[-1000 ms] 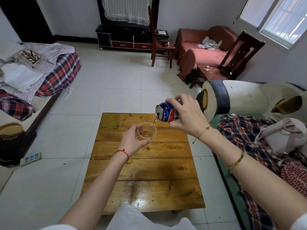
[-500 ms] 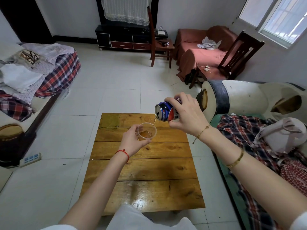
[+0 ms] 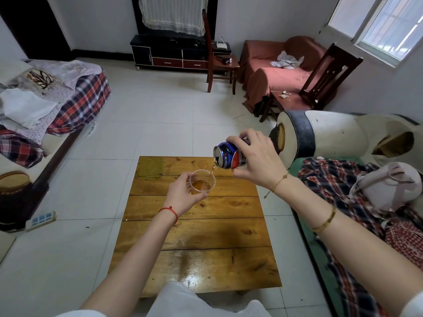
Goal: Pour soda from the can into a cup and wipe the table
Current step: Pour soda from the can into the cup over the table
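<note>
My right hand (image 3: pixel 258 160) grips a blue, red and white soda can (image 3: pixel 229 156), tipped on its side with the opening facing left. A thin brown stream falls from it into a clear plastic cup (image 3: pixel 202 182), which my left hand (image 3: pixel 184 195) holds above the far part of the low wooden table (image 3: pixel 199 236). The cup holds amber soda at its bottom. A greenish cloth (image 3: pixel 151 167) lies flat on the table's far left corner.
A sofa (image 3: pixel 332 136) with plaid cloth and a pale bag (image 3: pixel 386 186) runs along the right. A bed with piled laundry (image 3: pixel 45 99) is at the left, a power strip (image 3: pixel 41 219) on the floor beside it. Chairs and a TV cabinet stand at the back.
The pour continues and the soda level in the cup has risen slightly. Both hands hold nearly the same positions.
</note>
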